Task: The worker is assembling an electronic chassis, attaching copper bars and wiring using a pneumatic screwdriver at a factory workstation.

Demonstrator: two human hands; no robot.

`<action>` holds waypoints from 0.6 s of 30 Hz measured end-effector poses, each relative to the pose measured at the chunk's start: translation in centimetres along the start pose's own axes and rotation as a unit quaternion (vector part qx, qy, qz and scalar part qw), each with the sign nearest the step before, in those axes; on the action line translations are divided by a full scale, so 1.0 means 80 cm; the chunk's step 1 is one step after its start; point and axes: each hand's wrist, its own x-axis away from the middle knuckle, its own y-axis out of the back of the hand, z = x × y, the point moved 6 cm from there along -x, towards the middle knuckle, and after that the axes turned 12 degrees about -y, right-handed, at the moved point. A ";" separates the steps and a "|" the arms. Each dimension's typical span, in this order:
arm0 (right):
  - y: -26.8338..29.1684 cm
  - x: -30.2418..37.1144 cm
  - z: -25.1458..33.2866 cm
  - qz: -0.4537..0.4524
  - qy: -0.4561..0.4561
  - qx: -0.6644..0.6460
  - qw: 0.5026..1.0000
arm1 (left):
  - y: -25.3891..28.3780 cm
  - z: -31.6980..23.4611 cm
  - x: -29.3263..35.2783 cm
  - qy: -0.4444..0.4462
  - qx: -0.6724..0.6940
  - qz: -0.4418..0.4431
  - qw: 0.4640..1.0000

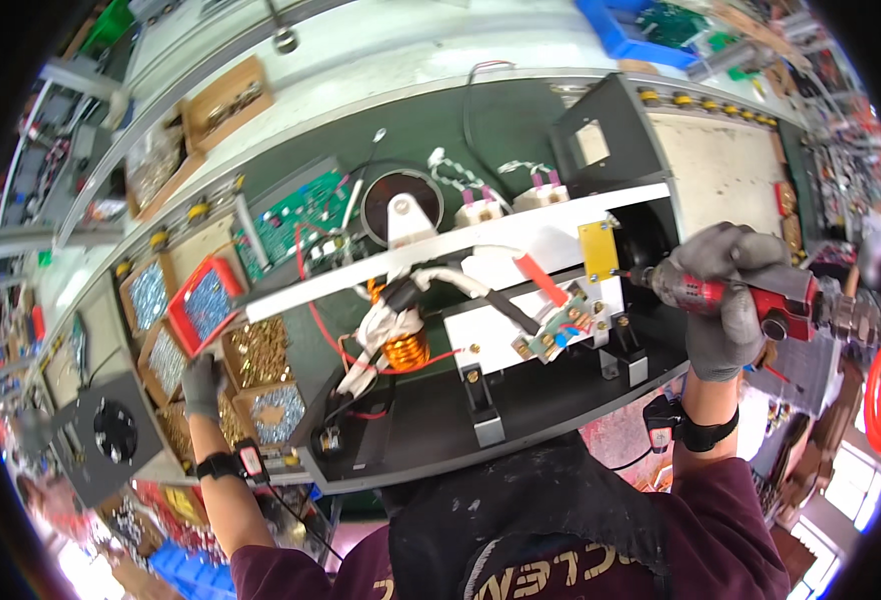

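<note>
Left hand (202, 388) among screw boxes (263, 388), off black chassis's (426, 420) left end; finger grip unclear, cannot tell. Straying fingertips could mix fasteners. Copper coil (407, 352) within chassis's left half: dropped screw might lodge there. Yellow plate (598, 252) near chassis's right end. Right hand (729, 255) grasps red driver (789, 293), bit by plate's right edge; tilt could cause slip, scratches.

Left of the chassis (431, 445) lies a tray (219, 332), right a driver (786, 291), and behind the crossbar (331, 284) a circuit board (306, 210).
</note>
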 end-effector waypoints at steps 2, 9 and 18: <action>0.004 -0.002 0.002 -0.018 -0.006 0.031 0.999 | -0.036 -0.003 -0.041 0.166 0.107 -0.052 0.979; 0.002 -0.014 0.016 -0.110 0.045 0.039 0.992 | -0.020 -0.025 -0.161 0.236 0.135 -0.090 0.958; 0.005 -0.024 0.008 -0.125 0.085 0.056 0.987 | -0.104 -0.011 -0.196 0.383 0.295 -0.032 0.875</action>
